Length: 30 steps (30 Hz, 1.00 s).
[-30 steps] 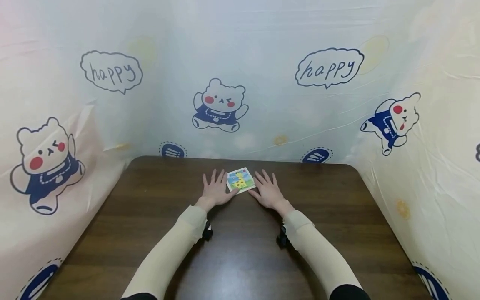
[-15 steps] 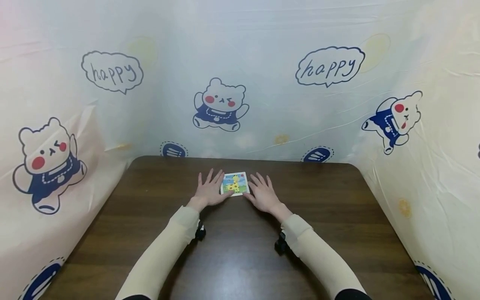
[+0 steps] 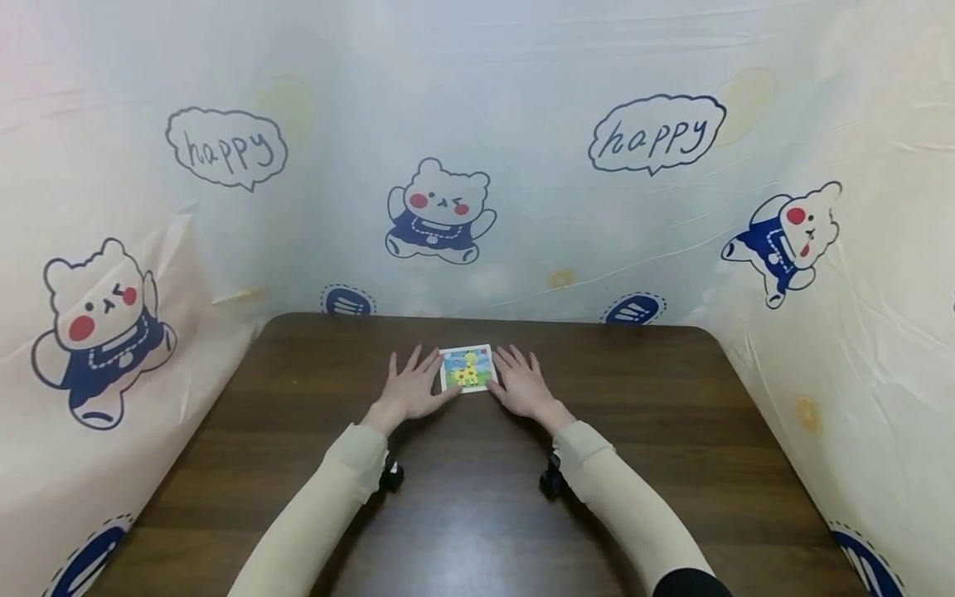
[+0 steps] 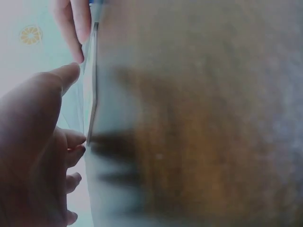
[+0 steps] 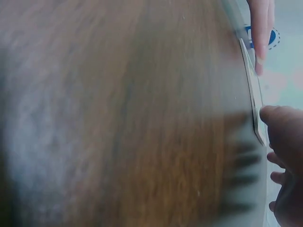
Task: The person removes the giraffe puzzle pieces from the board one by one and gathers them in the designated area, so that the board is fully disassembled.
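A small flat picture board [image 3: 468, 369] with a white border and a yellow giraffe lies on the brown table, its edges nearly square to the table. My left hand [image 3: 413, 390] is at its left side, fingers spread and straight, thumb tip at the near left corner. On the other side my right hand [image 3: 525, 385] has its fingers extended along the right edge, with the thumb at the near right corner. In the left wrist view the board [image 4: 93, 85] shows edge-on as a thin slab between the fingertips. The right wrist view shows the board [image 5: 253, 90] likewise, with both hands beside it.
The wood-grain table [image 3: 462, 481] has rounded far corners. A pale curtain [image 3: 522, 224] printed with bears and "happy" bubbles hangs behind it and along both sides. Small black cameras sit at the left wrist [image 3: 391, 475] and right wrist [image 3: 552, 479].
The board has shifted slightly left and nearer and turned from askew to nearly straight. My left hand moved left and nearer; my right hand moved slightly left. Most movement came in the first half second.
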Each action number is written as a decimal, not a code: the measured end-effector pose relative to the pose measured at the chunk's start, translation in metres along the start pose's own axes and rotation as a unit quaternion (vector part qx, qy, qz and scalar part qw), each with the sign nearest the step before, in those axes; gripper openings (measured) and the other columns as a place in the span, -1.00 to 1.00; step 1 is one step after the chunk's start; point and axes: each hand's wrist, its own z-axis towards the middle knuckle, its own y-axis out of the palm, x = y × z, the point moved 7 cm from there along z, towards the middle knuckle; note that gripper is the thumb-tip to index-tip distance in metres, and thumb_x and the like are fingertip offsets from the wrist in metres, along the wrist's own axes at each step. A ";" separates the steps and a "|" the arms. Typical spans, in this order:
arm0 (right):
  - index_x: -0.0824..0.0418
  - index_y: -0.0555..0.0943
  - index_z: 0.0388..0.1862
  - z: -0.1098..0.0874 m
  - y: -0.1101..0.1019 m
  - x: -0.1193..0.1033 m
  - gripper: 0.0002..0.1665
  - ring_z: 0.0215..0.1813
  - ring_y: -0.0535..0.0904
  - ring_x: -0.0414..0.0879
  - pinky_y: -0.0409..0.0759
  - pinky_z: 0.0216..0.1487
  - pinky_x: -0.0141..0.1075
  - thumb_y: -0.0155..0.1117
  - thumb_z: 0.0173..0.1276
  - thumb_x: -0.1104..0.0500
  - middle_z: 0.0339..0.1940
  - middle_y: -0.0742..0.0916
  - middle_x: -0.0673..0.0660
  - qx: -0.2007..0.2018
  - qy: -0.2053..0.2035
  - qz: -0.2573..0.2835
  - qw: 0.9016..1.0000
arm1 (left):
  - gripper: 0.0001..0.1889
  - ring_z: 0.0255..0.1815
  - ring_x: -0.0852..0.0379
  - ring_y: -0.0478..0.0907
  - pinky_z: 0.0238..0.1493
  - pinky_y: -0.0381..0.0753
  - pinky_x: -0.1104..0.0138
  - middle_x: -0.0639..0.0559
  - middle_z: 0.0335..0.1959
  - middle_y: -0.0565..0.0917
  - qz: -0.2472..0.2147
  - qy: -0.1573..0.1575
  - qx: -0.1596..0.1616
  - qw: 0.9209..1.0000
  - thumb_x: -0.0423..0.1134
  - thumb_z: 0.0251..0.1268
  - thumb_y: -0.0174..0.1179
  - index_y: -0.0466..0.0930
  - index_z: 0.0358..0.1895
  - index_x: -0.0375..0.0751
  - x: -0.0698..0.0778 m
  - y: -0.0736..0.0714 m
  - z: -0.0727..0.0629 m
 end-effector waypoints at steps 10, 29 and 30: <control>0.26 0.30 0.76 -0.002 0.007 -0.013 -0.25 0.88 0.09 0.20 0.02 0.81 0.37 0.11 0.79 -0.07 0.83 0.32 0.23 -0.011 -0.020 0.018 1.000 | -0.02 0.89 -0.29 -0.09 0.75 -0.26 -0.48 -0.08 0.85 0.13 0.000 -0.003 0.001 1.000 0.47 0.62 -0.02 0.10 0.81 -0.12 -0.005 0.007 -0.003; 0.29 0.47 0.64 -0.022 0.010 -0.069 -0.28 0.79 0.27 0.30 0.17 0.79 0.31 0.21 0.73 -0.11 0.73 0.46 0.31 -0.001 0.000 -0.018 1.000 | 0.01 0.88 -0.32 -0.05 0.73 -0.24 -0.52 -0.09 0.85 0.13 0.010 0.003 0.010 1.000 0.47 0.56 0.07 0.10 0.81 -0.11 -0.024 -0.002 -0.042; 0.29 0.48 0.63 -0.023 0.011 -0.072 -0.28 0.79 0.29 0.30 0.19 0.78 0.31 0.22 0.72 -0.12 0.72 0.47 0.30 0.001 0.001 -0.021 1.000 | 0.01 0.88 -0.32 -0.05 0.73 -0.24 -0.52 -0.10 0.85 0.14 0.009 0.005 0.012 1.000 0.47 0.56 0.07 0.11 0.81 -0.11 -0.024 -0.002 -0.044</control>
